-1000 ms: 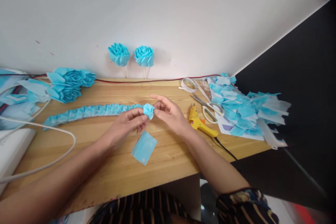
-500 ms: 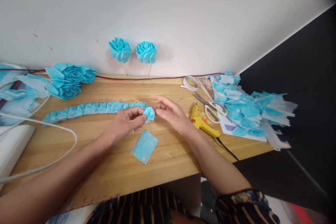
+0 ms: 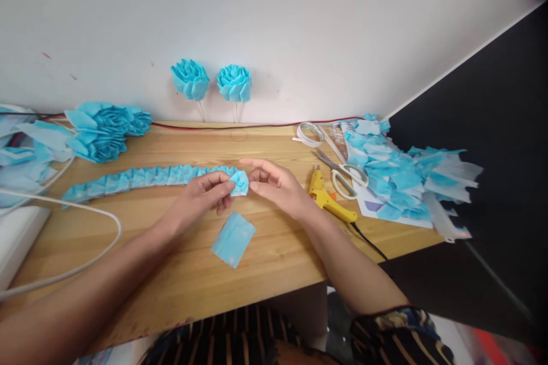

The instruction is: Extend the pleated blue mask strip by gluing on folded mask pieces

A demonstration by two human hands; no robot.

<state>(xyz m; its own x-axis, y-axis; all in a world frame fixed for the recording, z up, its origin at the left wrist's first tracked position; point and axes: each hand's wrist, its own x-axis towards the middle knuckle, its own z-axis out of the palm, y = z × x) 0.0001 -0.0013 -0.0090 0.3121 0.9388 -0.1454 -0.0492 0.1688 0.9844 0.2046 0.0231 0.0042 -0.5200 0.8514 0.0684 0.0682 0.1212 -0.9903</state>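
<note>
A small folded blue fabric petal (image 3: 240, 183) is held over the middle of the table. My left hand (image 3: 209, 193) pinches its left side between thumb and fingers. On the other side, my right hand (image 3: 276, 185) has its thumb and a bent finger closed at the petal's right edge, while the index finger stretches out above it. Just below the hands lies a flat blue fabric square (image 3: 233, 239) on the wood. Behind my left hand runs a long row of folded blue petals (image 3: 141, 175), its right end partly hidden by the hands.
Two blue fabric flowers on sticks (image 3: 234, 83) lean at the wall, with more flowers (image 3: 105, 128) at left. To the right are a yellow glue gun (image 3: 327, 198), scissors (image 3: 345, 174), a tape roll (image 3: 310, 134) and piled blue fabric pieces (image 3: 381, 165). A white cable (image 3: 117, 228) loops at left.
The right hand's thumb and finger have closed in on the petal's edge, and the petal has turned and looks wider. The whole view has shifted slightly.
</note>
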